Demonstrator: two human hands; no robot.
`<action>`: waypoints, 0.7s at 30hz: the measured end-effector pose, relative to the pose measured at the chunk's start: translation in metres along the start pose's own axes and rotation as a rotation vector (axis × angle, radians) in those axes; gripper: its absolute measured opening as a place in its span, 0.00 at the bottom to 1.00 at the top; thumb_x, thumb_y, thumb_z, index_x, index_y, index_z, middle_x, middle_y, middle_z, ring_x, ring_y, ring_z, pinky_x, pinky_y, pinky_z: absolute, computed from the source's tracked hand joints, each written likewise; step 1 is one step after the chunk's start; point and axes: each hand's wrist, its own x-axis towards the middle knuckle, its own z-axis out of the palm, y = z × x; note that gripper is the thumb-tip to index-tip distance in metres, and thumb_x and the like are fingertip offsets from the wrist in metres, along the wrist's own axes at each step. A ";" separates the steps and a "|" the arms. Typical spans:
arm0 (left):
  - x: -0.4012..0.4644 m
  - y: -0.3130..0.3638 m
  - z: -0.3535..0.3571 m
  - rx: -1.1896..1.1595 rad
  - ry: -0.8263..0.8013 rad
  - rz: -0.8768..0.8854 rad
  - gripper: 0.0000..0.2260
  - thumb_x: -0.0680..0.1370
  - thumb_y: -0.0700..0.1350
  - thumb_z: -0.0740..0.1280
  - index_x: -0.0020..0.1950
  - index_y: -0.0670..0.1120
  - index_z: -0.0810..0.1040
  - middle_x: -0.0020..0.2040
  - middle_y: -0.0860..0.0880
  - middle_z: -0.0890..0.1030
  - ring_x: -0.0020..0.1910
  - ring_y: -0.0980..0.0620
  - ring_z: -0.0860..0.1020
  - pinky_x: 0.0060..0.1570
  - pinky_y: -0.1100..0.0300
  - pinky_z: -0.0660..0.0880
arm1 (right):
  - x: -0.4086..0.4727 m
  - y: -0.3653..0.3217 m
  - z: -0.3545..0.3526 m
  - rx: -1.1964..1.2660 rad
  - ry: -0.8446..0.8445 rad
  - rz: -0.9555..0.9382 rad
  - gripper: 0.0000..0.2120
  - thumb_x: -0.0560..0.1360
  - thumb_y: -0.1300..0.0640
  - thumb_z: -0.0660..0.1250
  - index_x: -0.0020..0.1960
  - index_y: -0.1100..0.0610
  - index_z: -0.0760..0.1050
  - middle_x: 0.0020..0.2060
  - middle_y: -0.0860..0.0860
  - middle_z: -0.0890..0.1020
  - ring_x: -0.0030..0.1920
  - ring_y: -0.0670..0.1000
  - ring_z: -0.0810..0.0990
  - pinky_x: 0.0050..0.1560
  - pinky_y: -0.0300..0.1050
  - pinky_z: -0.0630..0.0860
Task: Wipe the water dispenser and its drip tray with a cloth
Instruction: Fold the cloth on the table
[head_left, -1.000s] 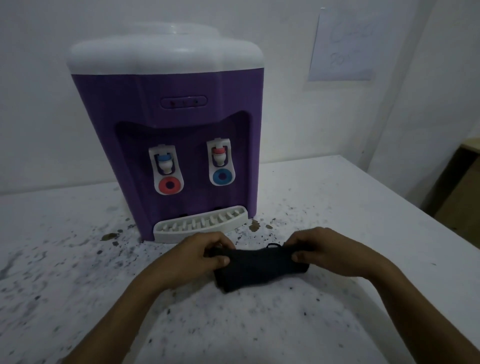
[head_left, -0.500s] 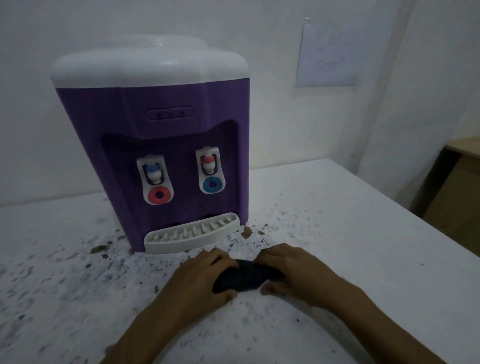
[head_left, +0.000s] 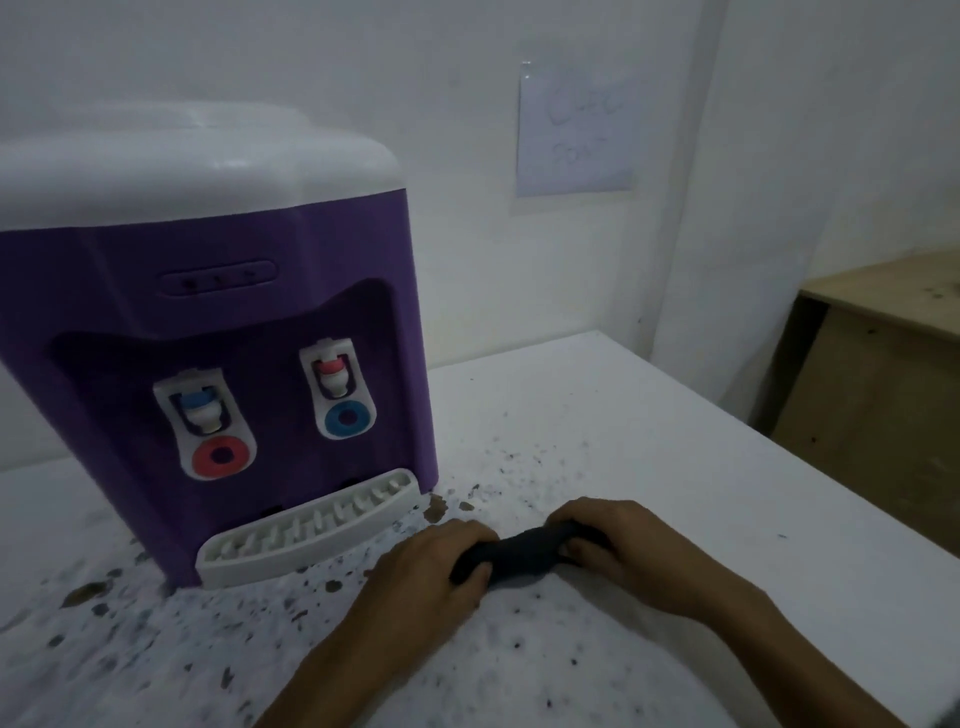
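Lower centre of frame: left hand (head_left: 441, 564) and right hand (head_left: 618, 545) grip the soft, light, bunched dark fabric cloth (head_left: 519, 556) by its ends, fingers curled round it.

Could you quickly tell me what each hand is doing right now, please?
Left hand: grips one end of the dark cloth.
Right hand: grips the cloth's other end.

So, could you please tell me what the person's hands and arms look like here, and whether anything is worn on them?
Both the left hand and the right hand are bare, with no gloves. No ring, watch or bracelet shows on either. The forearms are uncovered as far as the bottom edge of the picture, so no sleeve is visible. The dim light hides finer marks.
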 end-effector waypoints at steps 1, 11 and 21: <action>0.013 0.003 0.001 -0.036 0.008 0.016 0.13 0.72 0.52 0.58 0.53 0.56 0.77 0.47 0.61 0.76 0.44 0.63 0.73 0.43 0.71 0.67 | -0.002 0.006 -0.008 0.070 -0.030 0.035 0.07 0.78 0.53 0.62 0.53 0.43 0.75 0.47 0.40 0.81 0.45 0.42 0.78 0.49 0.45 0.76; 0.103 0.043 0.016 -0.088 0.045 0.176 0.10 0.78 0.41 0.64 0.55 0.55 0.77 0.51 0.54 0.69 0.50 0.57 0.71 0.49 0.60 0.74 | -0.001 0.026 -0.024 0.272 0.015 0.250 0.18 0.68 0.36 0.69 0.55 0.34 0.68 0.50 0.37 0.78 0.48 0.40 0.79 0.47 0.36 0.78; 0.127 0.023 0.032 -0.086 0.157 0.070 0.19 0.79 0.55 0.60 0.70 0.56 0.66 0.65 0.58 0.68 0.64 0.61 0.67 0.59 0.66 0.67 | 0.008 0.039 -0.032 0.799 0.283 0.371 0.07 0.79 0.57 0.63 0.54 0.50 0.77 0.44 0.48 0.85 0.46 0.47 0.84 0.51 0.48 0.80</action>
